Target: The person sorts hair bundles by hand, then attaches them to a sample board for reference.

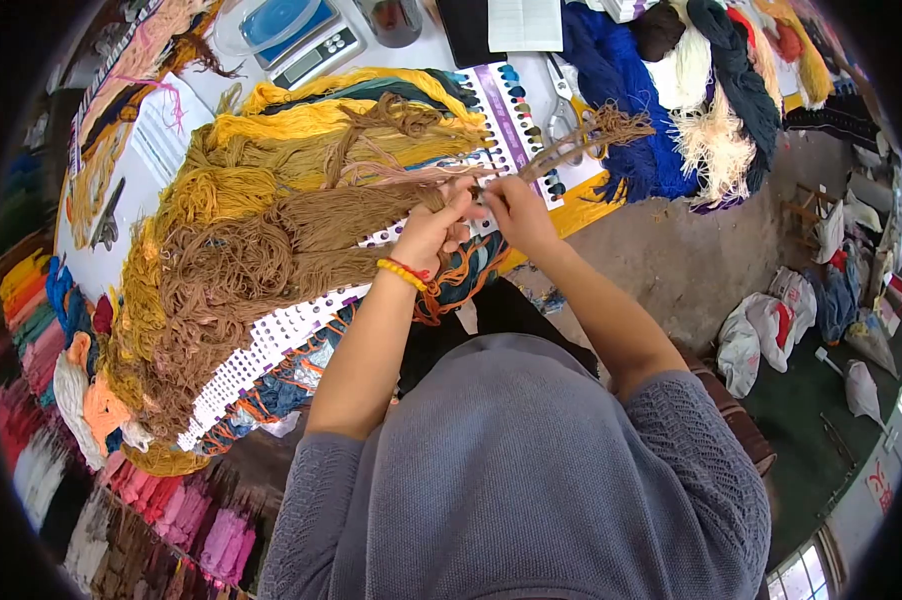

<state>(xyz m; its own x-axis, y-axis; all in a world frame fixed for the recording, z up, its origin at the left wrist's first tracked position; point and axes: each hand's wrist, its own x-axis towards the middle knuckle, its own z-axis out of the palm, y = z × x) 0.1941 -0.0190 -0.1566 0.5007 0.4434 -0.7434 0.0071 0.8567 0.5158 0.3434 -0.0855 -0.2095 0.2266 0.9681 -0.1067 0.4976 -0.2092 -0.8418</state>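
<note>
My left hand (434, 230), with a yellow and a red bracelet at the wrist, is closed on the end of a long brown thread hank (346, 215) that lies across the table to the left. Close beside it, my right hand (523, 212) has its fingers pinched together at the same threads. A thin brown strand (561, 150) runs from there to the upper right, its frayed end over blue yarn. Beneath the fingers lies a white card with a purple stripe (501, 110) and thread tufts in its holes. Exactly what sits between the fingertips is too small to tell.
Yellow hanks (351, 125) and a perforated white strip (271, 350) cover the table. Scissors (561, 108), a digital scale (316, 55) and a dark jar (395, 22) stand behind. Blue yarn (621, 80) lies at right. Plastic bags (761, 330) rest on the floor.
</note>
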